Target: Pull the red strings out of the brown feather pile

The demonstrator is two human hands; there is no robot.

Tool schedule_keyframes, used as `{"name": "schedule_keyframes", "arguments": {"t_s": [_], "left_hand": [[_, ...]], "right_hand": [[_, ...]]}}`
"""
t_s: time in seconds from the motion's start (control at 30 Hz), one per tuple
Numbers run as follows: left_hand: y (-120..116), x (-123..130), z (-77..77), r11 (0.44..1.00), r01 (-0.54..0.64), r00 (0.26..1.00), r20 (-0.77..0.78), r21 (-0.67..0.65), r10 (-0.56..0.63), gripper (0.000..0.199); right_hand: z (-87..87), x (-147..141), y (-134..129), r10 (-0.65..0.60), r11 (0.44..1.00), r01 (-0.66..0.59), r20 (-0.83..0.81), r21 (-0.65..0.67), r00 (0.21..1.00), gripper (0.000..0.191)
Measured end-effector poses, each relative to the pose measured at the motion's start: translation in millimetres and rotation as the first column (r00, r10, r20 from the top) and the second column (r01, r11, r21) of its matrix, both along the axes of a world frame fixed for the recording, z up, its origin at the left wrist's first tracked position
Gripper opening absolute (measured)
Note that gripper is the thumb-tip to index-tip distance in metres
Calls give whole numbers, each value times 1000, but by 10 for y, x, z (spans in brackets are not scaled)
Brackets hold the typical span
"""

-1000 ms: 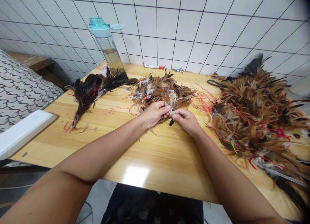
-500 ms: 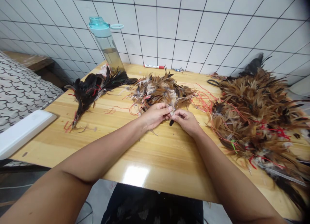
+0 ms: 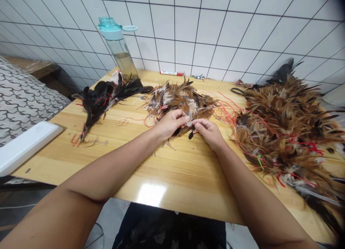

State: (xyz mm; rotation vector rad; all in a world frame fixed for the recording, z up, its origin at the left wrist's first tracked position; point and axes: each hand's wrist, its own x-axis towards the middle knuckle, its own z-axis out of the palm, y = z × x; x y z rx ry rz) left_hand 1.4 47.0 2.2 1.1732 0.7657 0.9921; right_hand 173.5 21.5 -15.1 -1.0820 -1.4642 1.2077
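Observation:
Brown feathers (image 3: 178,94) lie in a loose bundle at the middle of the wooden table, with pale quill ends toward me. My left hand (image 3: 174,124) pinches some of these feathers at the bundle's near edge. Just right of it, my right hand (image 3: 208,131) has thumb and forefinger pressed together near the pale ends; what they hold is too small to make out. A small dark feather (image 3: 191,135) hangs between the hands. Red strings (image 3: 228,110) run from the bundle toward the right.
Black feathers (image 3: 94,100) lie at left, by a bottle (image 3: 124,62) with a blue lid. A big brown feather pile (image 3: 285,123) covers the right side. A red marker (image 3: 171,73) lies near the tiled wall, a white case (image 3: 29,148) at the left edge.
My left hand has shifted slightly left and up, and my right fingertips have parted a little from it. Dark feathers now show beneath the hands.

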Motion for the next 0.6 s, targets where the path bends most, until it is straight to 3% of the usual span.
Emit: {"name": "schedule_keyframes", "arguments": {"t_s": [0.23,0.47,0.6], "left_hand": [[-56,5,85,996,-64,984,-161,57,73,30],[-96,31,82,998,21,958,-286,56,-4,25],[-95,52,35,998,37,973,-231,52,-24,25]], "right_hand": [[-4,19,9,-19,1000,19,-5,-25,1000,42],[-33,34,22,50,998,-54,108,30,993,33],[-37,42,31,68,995,-79,152,66,986,32]]}}
